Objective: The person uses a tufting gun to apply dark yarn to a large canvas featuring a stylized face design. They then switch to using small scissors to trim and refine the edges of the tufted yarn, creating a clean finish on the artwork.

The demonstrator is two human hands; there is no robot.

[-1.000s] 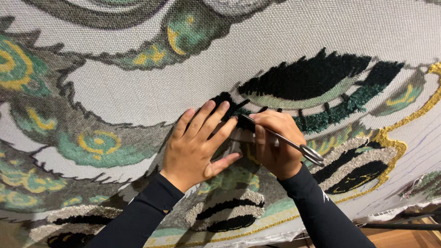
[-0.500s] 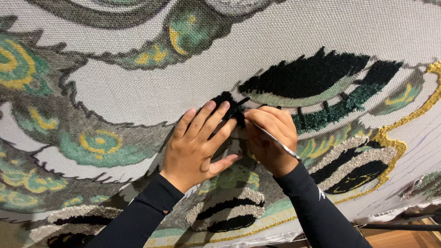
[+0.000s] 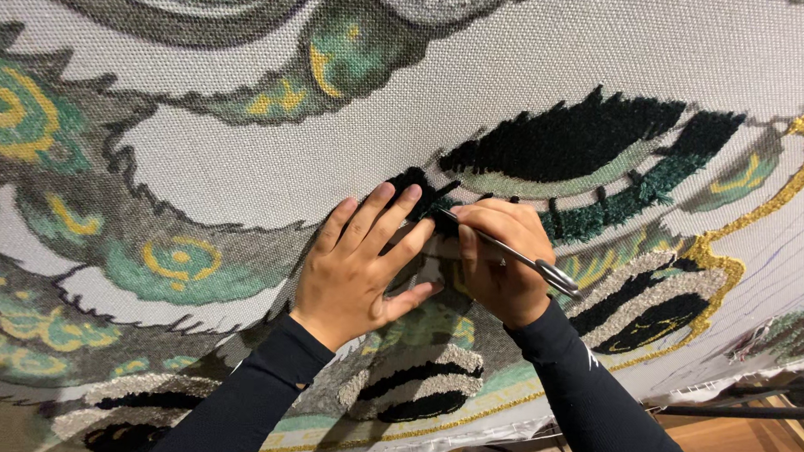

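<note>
I see my left hand (image 3: 360,267) lying flat, fingers spread, on the patterned rug canvas (image 3: 244,158). At its three o'clock my right hand (image 3: 499,256) is closed around slim metal scissors (image 3: 508,252), tips toward ten o'clock in the dark green tufted patch (image 3: 421,193) beyond.

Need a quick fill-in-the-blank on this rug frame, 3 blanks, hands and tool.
1. The left hand lies ____ on the patterned canvas, fingers spread.
2. The right hand holds a thin ____ tool whose tip meets the dark green tuft.
3. Both arms wear ____ sleeves.

Missing words: flat; metal; black
</note>
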